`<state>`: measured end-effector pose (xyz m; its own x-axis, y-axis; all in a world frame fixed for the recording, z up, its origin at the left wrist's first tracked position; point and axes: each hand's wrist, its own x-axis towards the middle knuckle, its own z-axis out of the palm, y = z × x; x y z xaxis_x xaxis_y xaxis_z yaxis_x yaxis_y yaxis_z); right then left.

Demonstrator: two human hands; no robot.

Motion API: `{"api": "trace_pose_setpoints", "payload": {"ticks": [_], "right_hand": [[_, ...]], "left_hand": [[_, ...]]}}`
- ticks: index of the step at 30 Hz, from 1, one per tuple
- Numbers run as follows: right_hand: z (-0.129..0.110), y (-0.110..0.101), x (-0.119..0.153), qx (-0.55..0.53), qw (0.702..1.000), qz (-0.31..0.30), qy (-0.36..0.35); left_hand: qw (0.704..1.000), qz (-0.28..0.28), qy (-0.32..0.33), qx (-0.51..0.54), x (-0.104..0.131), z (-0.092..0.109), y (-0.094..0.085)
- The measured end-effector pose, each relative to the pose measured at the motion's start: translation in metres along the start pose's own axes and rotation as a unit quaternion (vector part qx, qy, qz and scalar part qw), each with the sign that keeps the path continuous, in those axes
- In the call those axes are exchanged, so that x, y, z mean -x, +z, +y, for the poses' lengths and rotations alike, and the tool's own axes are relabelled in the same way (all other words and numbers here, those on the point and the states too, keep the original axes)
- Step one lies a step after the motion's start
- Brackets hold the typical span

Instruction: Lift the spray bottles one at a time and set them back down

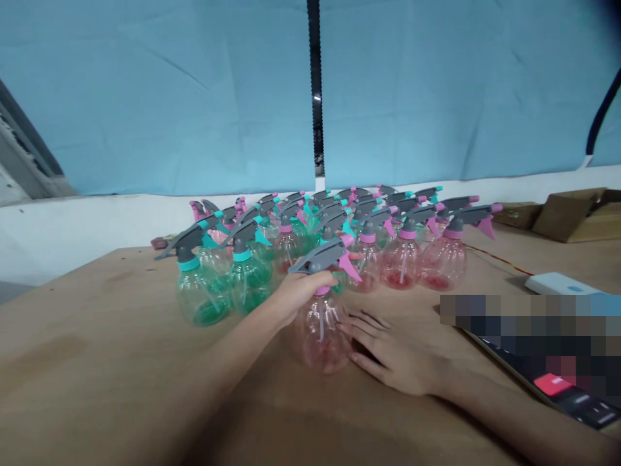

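Observation:
A clear pink spray bottle (pixel 324 343) with a grey and pink trigger head stands upright on the wooden table (pixel 121 395), closest to me. My left hand (pixel 303 291) is wrapped round its neck, just under the trigger head. Lying low on the table, my right hand (pixel 388 349) has its fingers stretched out and touching the bottle's right side. Behind it, several more spray bottles are grouped close together, among them a green one (pixel 248 285) on the left and a pink one (pixel 402 262) on the right.
A phone or tablet (pixel 557 385) lies at the right, its screen partly blurred out. Beyond it are a white box-shaped device (pixel 563 283), a thin red-yellow cable (pixel 499 260) and an opened cardboard box (pixel 577 213). Blue sheeting (pixel 194 97) hangs behind the table.

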<state>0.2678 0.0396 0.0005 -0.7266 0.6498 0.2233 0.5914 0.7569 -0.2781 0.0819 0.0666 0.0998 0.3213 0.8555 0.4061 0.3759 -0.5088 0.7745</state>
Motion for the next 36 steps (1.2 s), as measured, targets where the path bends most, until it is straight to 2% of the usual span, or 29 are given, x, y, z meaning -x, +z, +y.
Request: {"api": "trace_pose_setpoints", "payload": {"ticks": [2,4,9,12,18,25,27,32,36], "right_hand": [[0.001,0.001,0.000,-0.005,1.000,0.003,-0.004],[0.001,0.001,0.000,-0.008,1.000,0.002,-0.001],[-0.001,0.000,0.000,-0.024,0.999,0.016,0.018],[-0.001,-0.001,0.000,-0.021,1.000,0.014,0.017],[-0.002,-0.001,0.000,-0.034,0.999,0.017,0.021],[0.000,0.001,0.000,-0.027,0.999,0.011,0.023],[0.000,0.001,0.000,-0.022,1.000,0.003,0.021],[0.001,0.001,-0.001,-0.026,1.000,0.011,-0.002],[0.000,0.000,-0.001,-0.034,0.999,0.020,-0.003]], "left_hand": [[0.986,-0.033,-0.044,0.154,-0.002,-0.001,-0.002],[0.961,-0.028,-0.079,0.263,-0.003,-0.004,-0.006],[0.926,0.029,-0.127,0.356,-0.005,-0.017,-0.014],[0.920,0.045,-0.133,0.365,-0.006,-0.018,-0.012],[0.921,0.097,-0.157,0.344,-0.004,-0.007,-0.002],[0.926,0.130,-0.136,0.327,-0.001,-0.002,0.001],[0.929,0.116,-0.133,0.326,-0.001,-0.002,0.001],[0.938,0.032,-0.114,0.325,0.000,0.000,0.003],[0.941,0.019,-0.109,0.318,0.000,0.002,0.003]]}}
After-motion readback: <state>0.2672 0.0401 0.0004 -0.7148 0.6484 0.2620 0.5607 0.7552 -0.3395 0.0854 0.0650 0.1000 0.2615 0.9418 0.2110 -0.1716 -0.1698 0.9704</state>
